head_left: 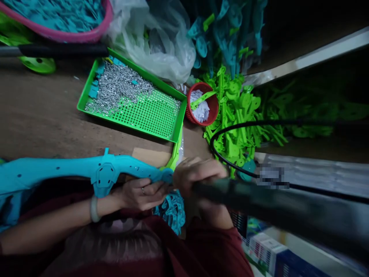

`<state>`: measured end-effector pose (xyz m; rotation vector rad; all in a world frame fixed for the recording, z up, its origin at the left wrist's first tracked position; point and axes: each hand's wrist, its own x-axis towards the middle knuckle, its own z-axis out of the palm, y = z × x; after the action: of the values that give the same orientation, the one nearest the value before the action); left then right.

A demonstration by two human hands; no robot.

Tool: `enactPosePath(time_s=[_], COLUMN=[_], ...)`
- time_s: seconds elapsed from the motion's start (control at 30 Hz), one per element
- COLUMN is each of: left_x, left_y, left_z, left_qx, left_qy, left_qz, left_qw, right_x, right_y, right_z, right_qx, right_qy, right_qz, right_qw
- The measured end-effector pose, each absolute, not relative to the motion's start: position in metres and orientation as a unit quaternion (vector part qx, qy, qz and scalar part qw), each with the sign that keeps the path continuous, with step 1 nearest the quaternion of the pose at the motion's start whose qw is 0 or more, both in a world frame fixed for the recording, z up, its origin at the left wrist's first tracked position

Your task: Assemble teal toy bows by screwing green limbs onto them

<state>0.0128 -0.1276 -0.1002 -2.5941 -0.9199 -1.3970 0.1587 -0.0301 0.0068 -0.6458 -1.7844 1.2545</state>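
A long turquoise plastic part lies across in front of me, its narrow end reaching my hands. Under that end, my left hand has its fingers curled around it. My right hand is closed at the part's tip, wrapped round the lower end of a dark, tube-shaped electric screwdriver. The screwdriver is blurred and runs toward the lower right; its bit is hidden by my hand. Part of a bright green plastic piece shows just behind the tip, beside a piece of cardboard.
A green perforated tray holds many small metal screws. Beside it stand a red basket of white pieces and a pile of green plastic parts. A black cable loops at right. A pink tub and plastic bag sit behind.
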Motion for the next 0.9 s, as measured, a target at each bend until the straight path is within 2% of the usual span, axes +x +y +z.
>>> enactPosePath(time_s=[0.07, 0.1, 0.17, 0.3, 0.67, 0.8, 0.9], left_x=[0.013, 0.013, 0.013, 0.012, 0.009, 0.008, 0.008], left_y=[-0.127, -0.127, -0.127, -0.124, -0.121, -0.12, -0.12], left_z=[-0.1, -0.099, -0.097, -0.096, -0.094, -0.091, -0.088], left_qx=[-0.84, -0.844, -0.854, -0.858, -0.864, -0.869, -0.862], left_qy=[-0.303, -0.304, -0.301, -0.293, -0.291, -0.295, -0.303], left_qz=[-0.447, -0.44, -0.424, -0.422, -0.41, -0.397, -0.407], left_qw=[0.04, 0.04, 0.025, 0.007, 0.016, 0.005, -0.019], right_x=[0.144, 0.134, 0.113, 0.087, 0.09, 0.083, 0.091], right_y=[0.012, 0.035, 0.076, 0.12, 0.126, 0.126, 0.101], right_z=[0.002, -0.002, -0.014, -0.039, -0.056, -0.047, -0.02], right_qx=[-0.173, -0.183, -0.271, -0.379, -0.325, -0.361, -0.382], right_qy=[-0.687, -0.648, -0.588, -0.58, -0.574, -0.566, -0.534], right_qz=[0.492, 0.439, 0.36, 0.311, 0.348, 0.346, 0.316], right_qw=[0.507, 0.595, 0.671, 0.651, 0.666, 0.655, 0.685])
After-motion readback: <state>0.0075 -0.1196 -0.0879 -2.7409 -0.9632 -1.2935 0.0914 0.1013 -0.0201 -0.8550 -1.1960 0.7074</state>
